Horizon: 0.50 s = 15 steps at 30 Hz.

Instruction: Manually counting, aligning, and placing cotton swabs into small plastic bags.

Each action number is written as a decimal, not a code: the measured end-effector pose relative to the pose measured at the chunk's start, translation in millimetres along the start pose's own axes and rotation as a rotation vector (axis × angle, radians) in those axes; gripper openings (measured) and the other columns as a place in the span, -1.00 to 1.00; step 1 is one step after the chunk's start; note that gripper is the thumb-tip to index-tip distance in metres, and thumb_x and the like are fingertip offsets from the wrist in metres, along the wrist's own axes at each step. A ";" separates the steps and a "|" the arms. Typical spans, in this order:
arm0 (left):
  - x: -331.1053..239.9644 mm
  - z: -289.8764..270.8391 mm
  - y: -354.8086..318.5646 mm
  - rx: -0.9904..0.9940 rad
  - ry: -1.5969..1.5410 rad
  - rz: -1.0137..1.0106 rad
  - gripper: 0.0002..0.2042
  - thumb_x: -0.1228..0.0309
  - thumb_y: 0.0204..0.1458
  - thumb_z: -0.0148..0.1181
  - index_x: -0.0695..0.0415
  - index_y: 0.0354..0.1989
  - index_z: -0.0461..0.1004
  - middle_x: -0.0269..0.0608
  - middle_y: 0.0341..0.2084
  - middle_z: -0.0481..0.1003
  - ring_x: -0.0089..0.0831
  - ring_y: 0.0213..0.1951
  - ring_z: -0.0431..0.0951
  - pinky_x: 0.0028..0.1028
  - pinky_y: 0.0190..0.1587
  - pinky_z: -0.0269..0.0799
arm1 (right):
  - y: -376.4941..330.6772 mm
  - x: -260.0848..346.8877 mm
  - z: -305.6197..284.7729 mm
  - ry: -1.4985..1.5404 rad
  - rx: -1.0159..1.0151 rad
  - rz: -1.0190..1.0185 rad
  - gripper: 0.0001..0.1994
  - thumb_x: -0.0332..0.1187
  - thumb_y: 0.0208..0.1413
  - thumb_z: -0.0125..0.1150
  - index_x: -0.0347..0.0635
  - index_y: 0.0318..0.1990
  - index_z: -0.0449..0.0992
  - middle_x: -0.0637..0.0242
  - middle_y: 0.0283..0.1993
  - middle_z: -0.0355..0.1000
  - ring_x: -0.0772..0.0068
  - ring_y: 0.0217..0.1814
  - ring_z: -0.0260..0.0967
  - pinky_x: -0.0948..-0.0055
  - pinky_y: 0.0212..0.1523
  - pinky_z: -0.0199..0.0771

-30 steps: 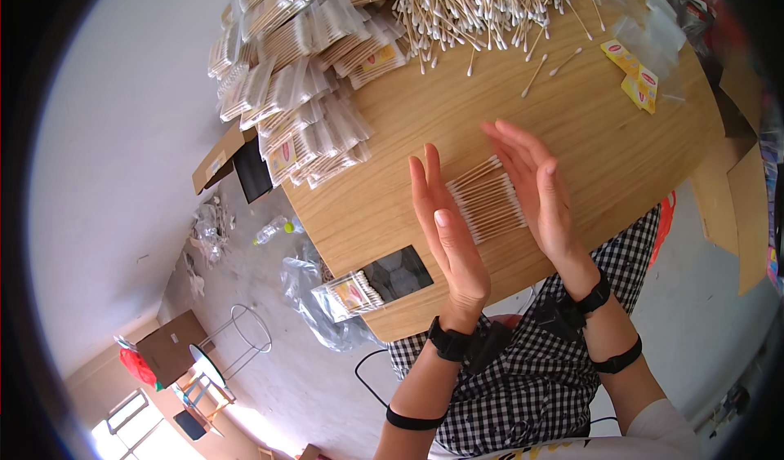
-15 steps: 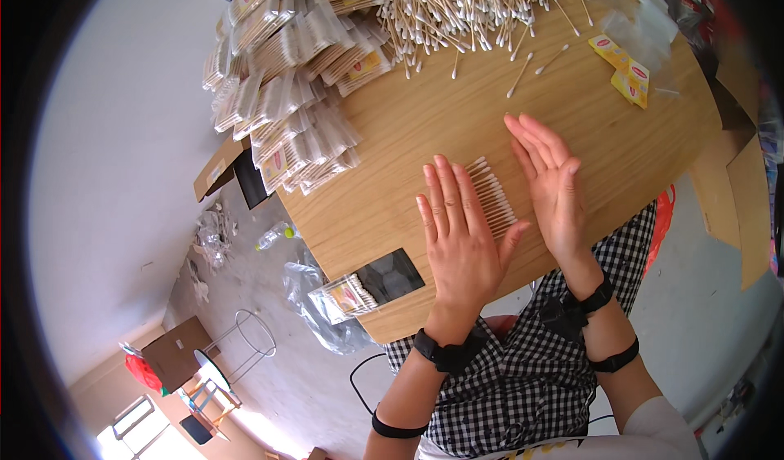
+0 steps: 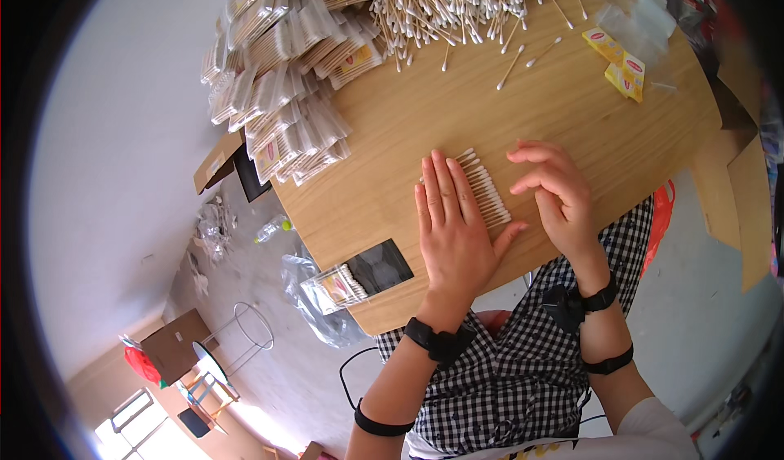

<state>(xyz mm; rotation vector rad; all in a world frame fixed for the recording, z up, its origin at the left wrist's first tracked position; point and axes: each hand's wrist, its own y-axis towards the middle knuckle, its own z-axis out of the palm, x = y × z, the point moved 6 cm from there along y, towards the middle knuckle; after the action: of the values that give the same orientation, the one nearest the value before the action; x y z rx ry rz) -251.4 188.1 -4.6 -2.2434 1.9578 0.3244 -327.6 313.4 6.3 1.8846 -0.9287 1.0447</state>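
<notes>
A row of cotton swabs [image 3: 487,191] lies side by side on the wooden table near its front edge. My left hand [image 3: 454,223] rests flat over the left part of the row, fingers stretched out and thumb spread along its near end. The palm hides some of the swabs. To the right of the row, my right hand [image 3: 562,195] is raised with fingers bent and apart, holding nothing. Left of my left hand, a clear packet of cotton swabs [image 3: 336,288] lies beside a dark flat rectangle [image 3: 380,268] at the table's edge.
Packed swab bags [image 3: 282,125] are heaped at the far left. A large pile of loose swabs [image 3: 457,3] covers the far middle, with a few strays nearer. Yellow cards [image 3: 625,76] and clear plastic bags [image 3: 641,23] lie far right. A cardboard box [image 3: 731,191] stands beyond the right edge.
My right hand's fingers have bent from a straight, upright pose. My left hand stays flat over the swab row. The whole view has shifted slightly.
</notes>
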 end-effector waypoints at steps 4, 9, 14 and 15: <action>3.1 1.2 -1.5 0.001 -0.003 -0.011 0.07 -0.35 -0.01 0.00 0.52 0.33 0.02 0.34 0.38 -0.04 0.09 0.44 -0.08 -0.07 0.42 -0.10 | -1.7 2.0 5.2 -0.094 0.055 -0.088 -0.81 -0.71 -0.15 0.08 -0.19 -0.63 0.46 0.33 -0.05 0.53 0.16 0.18 0.37 0.24 0.12 0.34; 2.0 1.1 -0.7 0.023 0.003 -0.013 0.09 -0.35 -0.03 0.02 0.52 0.34 0.01 0.34 0.38 -0.05 0.08 0.45 -0.10 -0.08 0.43 -0.14 | -0.3 5.5 8.1 -0.174 0.093 -0.140 -0.80 -0.67 -0.14 0.10 -0.17 -0.68 0.45 0.37 -0.06 0.54 0.17 0.21 0.35 0.23 0.13 0.31; 3.3 2.0 -1.8 0.010 0.005 -0.013 0.10 -0.36 -0.04 0.03 0.52 0.33 0.02 0.34 0.38 -0.05 0.08 0.45 -0.10 -0.08 0.43 -0.14 | -0.9 5.5 11.2 -0.212 0.114 -0.148 -0.78 -0.65 -0.10 0.11 -0.15 -0.69 0.48 0.36 -0.06 0.55 0.16 0.23 0.34 0.21 0.16 0.28; 2.7 1.9 -1.4 0.010 0.011 -0.009 0.10 -0.36 -0.04 0.04 0.52 0.33 0.02 0.34 0.38 -0.05 0.08 0.45 -0.10 -0.08 0.43 -0.14 | -1.3 4.4 10.9 -0.213 0.110 -0.147 -0.78 -0.65 -0.11 0.11 -0.15 -0.69 0.48 0.37 -0.06 0.55 0.16 0.23 0.34 0.21 0.15 0.28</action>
<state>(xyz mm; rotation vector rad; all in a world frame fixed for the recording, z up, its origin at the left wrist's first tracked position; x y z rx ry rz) -249.8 186.2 -7.1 -2.2518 1.9498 0.3014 -321.2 303.5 5.9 2.1532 -0.8500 0.8337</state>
